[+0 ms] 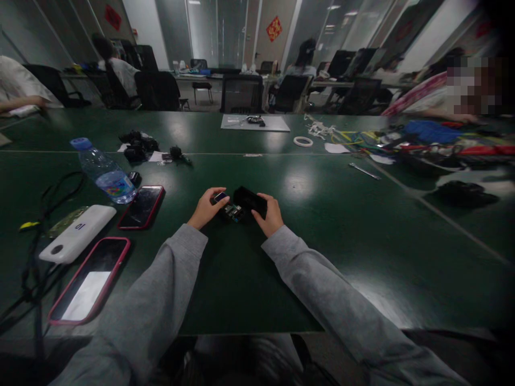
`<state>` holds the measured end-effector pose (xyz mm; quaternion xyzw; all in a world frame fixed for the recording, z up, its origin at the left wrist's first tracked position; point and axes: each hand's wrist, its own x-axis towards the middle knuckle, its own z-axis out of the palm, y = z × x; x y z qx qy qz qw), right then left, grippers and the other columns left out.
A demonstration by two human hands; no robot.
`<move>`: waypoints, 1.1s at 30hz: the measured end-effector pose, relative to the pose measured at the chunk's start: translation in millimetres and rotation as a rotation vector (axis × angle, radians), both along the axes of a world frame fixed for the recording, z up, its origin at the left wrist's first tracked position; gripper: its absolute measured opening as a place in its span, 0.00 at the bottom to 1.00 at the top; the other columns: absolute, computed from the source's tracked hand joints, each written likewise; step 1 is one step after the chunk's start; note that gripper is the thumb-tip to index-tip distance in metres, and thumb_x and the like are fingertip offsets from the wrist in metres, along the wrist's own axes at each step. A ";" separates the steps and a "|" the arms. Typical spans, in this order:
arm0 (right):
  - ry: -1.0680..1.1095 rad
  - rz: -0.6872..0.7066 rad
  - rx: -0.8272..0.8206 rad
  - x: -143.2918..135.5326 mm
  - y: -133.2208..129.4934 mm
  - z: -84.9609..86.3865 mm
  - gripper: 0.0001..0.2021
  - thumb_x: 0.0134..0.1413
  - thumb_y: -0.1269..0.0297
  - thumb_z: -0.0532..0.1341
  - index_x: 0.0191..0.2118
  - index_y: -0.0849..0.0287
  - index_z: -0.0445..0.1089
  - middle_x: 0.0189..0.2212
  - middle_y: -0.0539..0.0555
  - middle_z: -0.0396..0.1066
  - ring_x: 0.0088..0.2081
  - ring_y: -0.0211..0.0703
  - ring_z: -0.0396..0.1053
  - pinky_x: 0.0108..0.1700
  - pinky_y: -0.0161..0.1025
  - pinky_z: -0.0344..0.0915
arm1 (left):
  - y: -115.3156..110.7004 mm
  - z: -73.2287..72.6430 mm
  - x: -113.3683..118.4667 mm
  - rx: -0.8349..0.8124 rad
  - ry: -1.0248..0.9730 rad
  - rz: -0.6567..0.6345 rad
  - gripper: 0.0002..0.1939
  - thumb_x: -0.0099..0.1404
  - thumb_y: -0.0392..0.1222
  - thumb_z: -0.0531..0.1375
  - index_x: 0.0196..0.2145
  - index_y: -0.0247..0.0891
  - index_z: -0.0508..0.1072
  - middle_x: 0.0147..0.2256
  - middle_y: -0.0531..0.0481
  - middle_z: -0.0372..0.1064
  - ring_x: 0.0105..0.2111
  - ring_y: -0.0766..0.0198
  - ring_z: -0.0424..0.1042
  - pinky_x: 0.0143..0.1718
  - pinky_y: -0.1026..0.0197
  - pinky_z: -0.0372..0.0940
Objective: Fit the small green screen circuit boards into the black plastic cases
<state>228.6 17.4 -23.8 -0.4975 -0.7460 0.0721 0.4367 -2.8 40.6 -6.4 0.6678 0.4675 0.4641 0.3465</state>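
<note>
Near the middle of the green table (237,284), my left hand (207,208) is closed on a small circuit board (234,213). A dark little screen or block (220,197) shows by the left thumb, at the board's upper left. Fingers and thumb of my right hand (270,214) grip a black case-like piece (249,199), tilted just right of the board. The two pieces are close together; whether they touch I cannot tell.
At left are a water bottle (107,174), a white power bank (78,234), two phones, one of them a red-edged phone (141,208), and black cables. A wrench (364,171), a tape roll (303,141) and tangled wires lie to the right. People sit beyond.
</note>
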 end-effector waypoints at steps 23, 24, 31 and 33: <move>-0.014 -0.004 0.074 3.4 3.1 0.9 0.24 0.48 0.67 0.60 0.53 0.61 0.57 0.45 0.60 0.62 0.45 0.53 0.60 0.48 0.52 0.63 | 1.5 23.3 -37.5 -0.299 0.054 -0.450 0.39 0.49 0.38 0.68 0.57 0.39 0.58 0.52 0.40 0.64 0.53 0.53 0.65 0.55 0.46 0.55; 0.000 0.014 0.060 3.7 3.6 0.7 0.25 0.49 0.68 0.60 0.54 0.60 0.57 0.46 0.60 0.62 0.46 0.52 0.60 0.49 0.52 0.63 | 1.8 22.7 -37.4 -0.290 0.066 -0.452 0.37 0.49 0.38 0.68 0.56 0.38 0.60 0.51 0.40 0.65 0.52 0.54 0.66 0.55 0.46 0.56; 0.056 0.053 -0.024 4.3 6.4 -2.1 0.28 0.48 0.68 0.62 0.56 0.57 0.56 0.47 0.59 0.62 0.48 0.53 0.61 0.51 0.54 0.62 | 5.7 13.5 -36.8 -0.257 0.090 -0.422 0.29 0.48 0.39 0.68 0.48 0.38 0.66 0.48 0.44 0.67 0.48 0.57 0.68 0.53 0.48 0.58; 0.034 0.051 -0.047 4.6 7.8 -3.7 0.29 0.46 0.69 0.63 0.56 0.57 0.56 0.47 0.60 0.62 0.49 0.54 0.61 0.52 0.55 0.62 | 6.2 12.8 -36.8 -0.252 0.093 -0.420 0.29 0.48 0.40 0.68 0.48 0.38 0.66 0.47 0.45 0.67 0.47 0.57 0.68 0.52 0.48 0.59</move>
